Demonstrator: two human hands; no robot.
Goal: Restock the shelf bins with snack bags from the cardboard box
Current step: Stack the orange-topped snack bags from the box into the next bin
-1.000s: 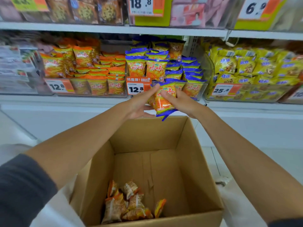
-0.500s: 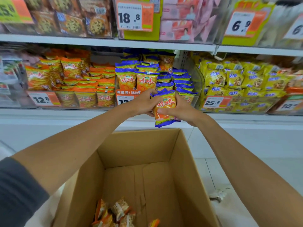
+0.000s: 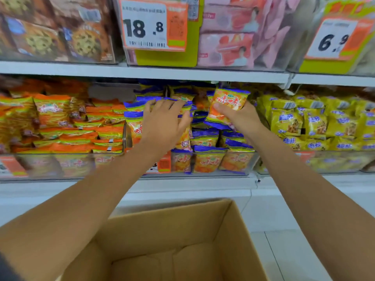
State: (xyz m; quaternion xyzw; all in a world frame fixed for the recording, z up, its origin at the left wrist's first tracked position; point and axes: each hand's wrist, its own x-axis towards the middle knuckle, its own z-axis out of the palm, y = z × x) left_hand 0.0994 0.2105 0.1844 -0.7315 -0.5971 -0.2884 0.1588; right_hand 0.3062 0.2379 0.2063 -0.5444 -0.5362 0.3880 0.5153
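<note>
Gripping a crinkly orange-and-blue foil snack bag (image 3: 228, 102) above the clear plastic shelf bin (image 3: 239, 169), the right hand (image 3: 241, 118) sits beside the left hand (image 3: 164, 122), which presses open and flat on the stacked bags (image 3: 205, 136). Piled loosely, those could slide forward off the heap towards the brown cardboard box (image 3: 182, 240) below.

Middle price tag (image 3: 151, 25), 18.8; right price tag (image 3: 336, 40), 6.9; both on upper bins (image 3: 263, 47)

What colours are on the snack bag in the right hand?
The snack bag is orange with blue end bands and red lettering, best in the head view.
</note>
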